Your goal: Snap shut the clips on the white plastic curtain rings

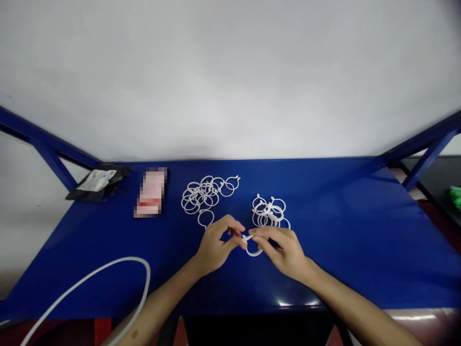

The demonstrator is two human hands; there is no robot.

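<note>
A white plastic ring (pixel 254 254) with small tabs at its opening is held between both hands above the blue table. My left hand (pixel 216 247) pinches one side of it near the tabs. On the other side, the thumb and fingers of my right hand (pixel 283 247) grip it at the top. A pile of similar rings (pixel 203 194) lies behind my left hand, with a single ring (pixel 206 217) close to its knuckles. Just behind my right hand is a second, smaller cluster of rings (pixel 268 211).
On the left of the blue table (pixel 345 230) lie a pixelated pink item (pixel 151 192) and a black plastic bag (pixel 99 182) with a white label. A white cable (pixel 108 264) loops across the lower left. Blue metal braces (pixel 54 156) stand at both sides.
</note>
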